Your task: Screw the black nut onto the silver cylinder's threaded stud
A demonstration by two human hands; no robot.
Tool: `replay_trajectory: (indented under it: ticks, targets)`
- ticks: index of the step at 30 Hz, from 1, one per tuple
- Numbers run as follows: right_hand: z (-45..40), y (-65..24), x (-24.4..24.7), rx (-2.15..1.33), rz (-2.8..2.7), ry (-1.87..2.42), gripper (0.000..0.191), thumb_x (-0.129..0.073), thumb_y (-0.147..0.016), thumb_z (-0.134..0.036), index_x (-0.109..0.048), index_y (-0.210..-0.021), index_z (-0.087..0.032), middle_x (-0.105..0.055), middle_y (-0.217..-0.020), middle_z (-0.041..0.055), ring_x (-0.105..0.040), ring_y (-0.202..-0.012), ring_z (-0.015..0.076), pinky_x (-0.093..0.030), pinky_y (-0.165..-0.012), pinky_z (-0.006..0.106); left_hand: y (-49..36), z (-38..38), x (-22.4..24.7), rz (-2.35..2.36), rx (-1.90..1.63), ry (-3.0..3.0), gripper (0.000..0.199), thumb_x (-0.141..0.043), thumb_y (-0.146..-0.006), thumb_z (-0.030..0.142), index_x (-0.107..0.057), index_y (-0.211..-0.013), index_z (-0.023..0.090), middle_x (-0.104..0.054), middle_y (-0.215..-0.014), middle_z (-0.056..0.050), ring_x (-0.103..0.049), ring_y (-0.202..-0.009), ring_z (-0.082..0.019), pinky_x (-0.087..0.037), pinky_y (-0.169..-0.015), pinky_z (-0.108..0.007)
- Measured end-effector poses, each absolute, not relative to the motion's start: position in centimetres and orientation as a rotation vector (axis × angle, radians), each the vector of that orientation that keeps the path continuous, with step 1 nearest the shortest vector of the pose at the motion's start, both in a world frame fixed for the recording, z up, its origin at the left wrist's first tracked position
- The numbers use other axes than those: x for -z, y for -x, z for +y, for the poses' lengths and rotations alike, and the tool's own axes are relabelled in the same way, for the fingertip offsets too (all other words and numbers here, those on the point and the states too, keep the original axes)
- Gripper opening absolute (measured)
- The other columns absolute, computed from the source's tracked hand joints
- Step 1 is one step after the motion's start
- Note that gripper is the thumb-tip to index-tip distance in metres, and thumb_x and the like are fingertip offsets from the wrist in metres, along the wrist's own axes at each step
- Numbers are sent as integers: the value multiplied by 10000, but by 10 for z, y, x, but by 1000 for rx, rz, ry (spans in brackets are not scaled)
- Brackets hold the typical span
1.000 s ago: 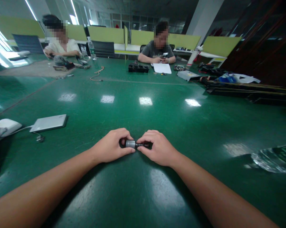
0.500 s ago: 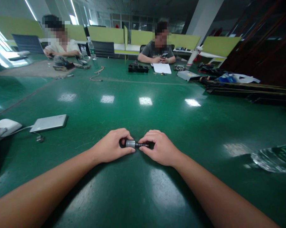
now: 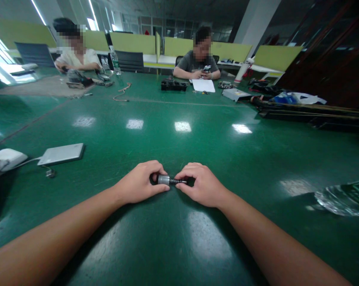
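A small silver metal cylinder (image 3: pixel 163 180) with a thin dark ribbed shaft (image 3: pixel 178 181) lies sideways between my hands, at the lower middle of the view. My left hand (image 3: pixel 143 182) grips the cylinder between thumb and fingers from the left. From the right, my right hand (image 3: pixel 199 184) pinches the shaft between thumb and fingertips. The two hands are a short gap apart, low over the green table (image 3: pixel 155 147).
To the left lie a flat silver box (image 3: pixel 62 154) and a white device (image 3: pixel 11 159) with a cable. A clear bottle (image 3: pixel 346 198) lies at the right. Two people (image 3: pixel 197 63) sit across the table, near a black part (image 3: pixel 173 85) and white paper (image 3: pixel 203 85).
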State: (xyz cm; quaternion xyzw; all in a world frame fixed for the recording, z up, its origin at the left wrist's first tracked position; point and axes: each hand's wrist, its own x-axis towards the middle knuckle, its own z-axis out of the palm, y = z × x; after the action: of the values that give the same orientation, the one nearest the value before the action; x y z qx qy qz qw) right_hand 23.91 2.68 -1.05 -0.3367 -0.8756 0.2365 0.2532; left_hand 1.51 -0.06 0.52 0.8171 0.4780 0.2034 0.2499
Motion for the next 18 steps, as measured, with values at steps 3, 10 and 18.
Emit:
replay_trajectory:
  ticks: [3,10,18]
  targets:
    - [27,-240,10,-643,-2386,914,96,-727,-757,-148,-724,-846,-185,-703,-775,15,-603,-762,164,-421,-783,336,-15,-1,-6,1299,-558,-2221,203,-733,-781,315,-651,-898,171,-585,-786,7,-562,-714,-154,-409,-653,-260]
    - [28,-242,10,-647,-2390,915,102,-729,-752,-139,-724,-841,-189,-702,-775,15,-600,-763,165,-420,-779,331,-16,0,-6,1311,-559,-2222,199,-734,-776,318,-649,-887,176,-586,-784,8,-561,-716,-157,-406,-658,-264]
    - [28,-243,9,-649,-2387,907,111,-730,-740,-124,-718,-826,-193,-696,-759,10,-601,-753,163,-421,-769,325,-15,0,-5,1305,-561,-2219,193,-728,-780,317,-649,-886,176,-589,-791,7,-563,-722,-158,-406,-660,-265]
